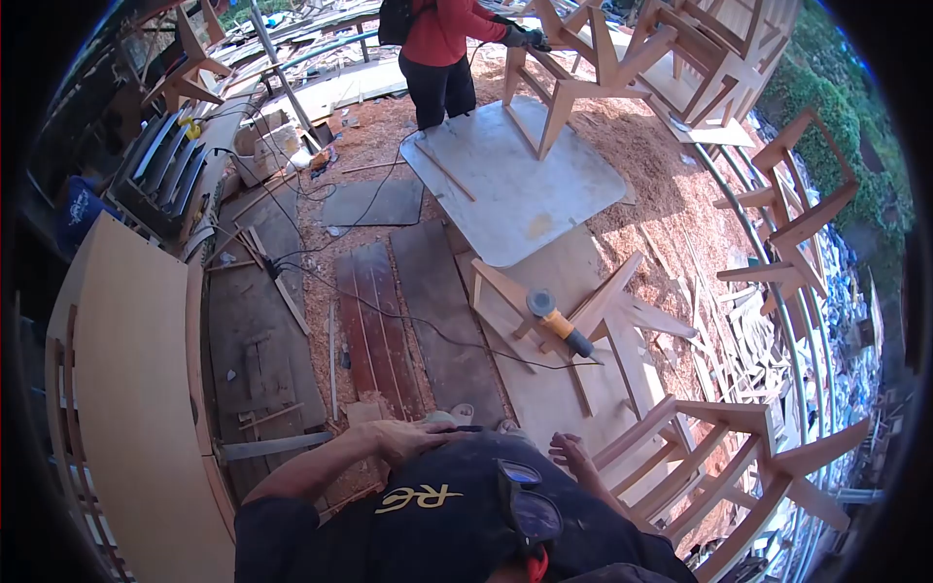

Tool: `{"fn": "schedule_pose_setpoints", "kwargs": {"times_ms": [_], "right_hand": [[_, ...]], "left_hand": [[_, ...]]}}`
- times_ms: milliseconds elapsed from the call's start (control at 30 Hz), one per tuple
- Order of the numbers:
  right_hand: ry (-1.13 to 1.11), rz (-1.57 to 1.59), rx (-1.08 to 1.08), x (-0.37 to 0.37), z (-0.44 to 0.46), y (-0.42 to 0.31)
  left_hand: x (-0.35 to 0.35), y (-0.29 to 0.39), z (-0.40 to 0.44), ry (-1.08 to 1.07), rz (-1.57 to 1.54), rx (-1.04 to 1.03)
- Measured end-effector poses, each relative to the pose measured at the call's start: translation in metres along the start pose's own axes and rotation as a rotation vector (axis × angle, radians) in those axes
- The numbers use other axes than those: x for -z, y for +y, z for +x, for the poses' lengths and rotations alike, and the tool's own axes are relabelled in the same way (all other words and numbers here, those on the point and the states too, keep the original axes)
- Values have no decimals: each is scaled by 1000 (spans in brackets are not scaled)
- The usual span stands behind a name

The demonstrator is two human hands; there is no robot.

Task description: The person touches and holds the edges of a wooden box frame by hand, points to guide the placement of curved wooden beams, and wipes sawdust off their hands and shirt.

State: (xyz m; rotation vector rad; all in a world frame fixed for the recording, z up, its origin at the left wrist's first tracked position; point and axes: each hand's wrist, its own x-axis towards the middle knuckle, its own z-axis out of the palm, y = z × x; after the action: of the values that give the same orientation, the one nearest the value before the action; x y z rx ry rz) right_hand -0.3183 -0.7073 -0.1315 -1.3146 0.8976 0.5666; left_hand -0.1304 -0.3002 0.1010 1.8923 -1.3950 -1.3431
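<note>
My left hand [408, 439] lies fairly flat against the front of my dark shirt at the waist, its fingers stretched out and partly hidden by the shirt. At my other side, my right hand [571, 454] hangs with fingers apart and slightly curled, holding nothing visible. Ahead of it, a yellow-and-black angle grinder [558, 323] with a round disc rests on a wooden chair frame [622, 321]. The frame lies on a pale board [544, 389]. Nearest to my right arm is another slatted wooden chair frame [714, 452].
A co-worker in a red top [457, 34] works gloved at a chair frame [554, 112] on a whitish tabletop [515, 185]. A black cord [428, 330] crosses the floor boards. Wood shavings [651, 175] cover the ground. A curved wooden panel [131, 389] stands left.
</note>
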Motion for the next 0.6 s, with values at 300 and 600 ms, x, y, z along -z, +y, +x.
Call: {"fn": "schedule_pose_setpoints", "kwargs": {"times_ms": [300,600], "right_hand": [[98,54,-46,-10,-1,7],[138,104,-62,-14,5,22]], "left_hand": [[20,3,6,-79,-5,32],[35,8,12,-131,-17,-2]]}}
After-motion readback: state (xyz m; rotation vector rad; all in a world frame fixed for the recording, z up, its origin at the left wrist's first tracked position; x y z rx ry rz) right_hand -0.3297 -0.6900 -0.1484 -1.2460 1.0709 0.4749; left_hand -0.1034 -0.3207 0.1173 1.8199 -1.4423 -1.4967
